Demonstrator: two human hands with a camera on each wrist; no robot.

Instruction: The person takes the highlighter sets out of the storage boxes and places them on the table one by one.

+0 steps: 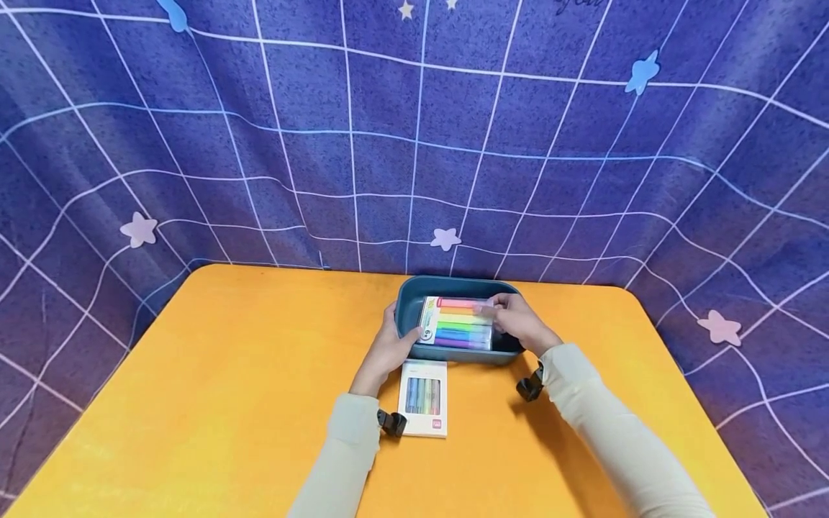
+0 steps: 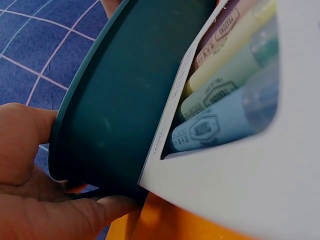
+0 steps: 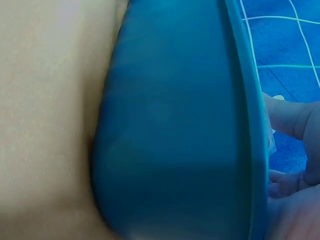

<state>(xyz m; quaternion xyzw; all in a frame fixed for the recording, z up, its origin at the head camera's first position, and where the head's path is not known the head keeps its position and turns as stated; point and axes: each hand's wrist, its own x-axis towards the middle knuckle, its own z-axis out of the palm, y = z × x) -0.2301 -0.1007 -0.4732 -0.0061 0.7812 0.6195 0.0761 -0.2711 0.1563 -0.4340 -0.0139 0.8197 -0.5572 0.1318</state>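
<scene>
L hand [image 1: 388, 344] grips the tub [image 1: 463, 355], R hand [image 1: 519, 322] pinches the marker pack [image 1: 456, 325] (prob. light, stiff-ish, slick plastic), best held by its short ends.

From the head, looks forward and down, well back, over counter [image 1: 259, 374] to curtain [image 1: 382, 165]. From the left wrist, peers close past box [image 2: 240, 180] to tub [image 2: 120, 100]. From the right, turned sideways, faces tub very closely. Shares tub and curtain throughout.

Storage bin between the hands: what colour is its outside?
Dark teal; the storage bin shows this best in the left wrist view.
</scene>
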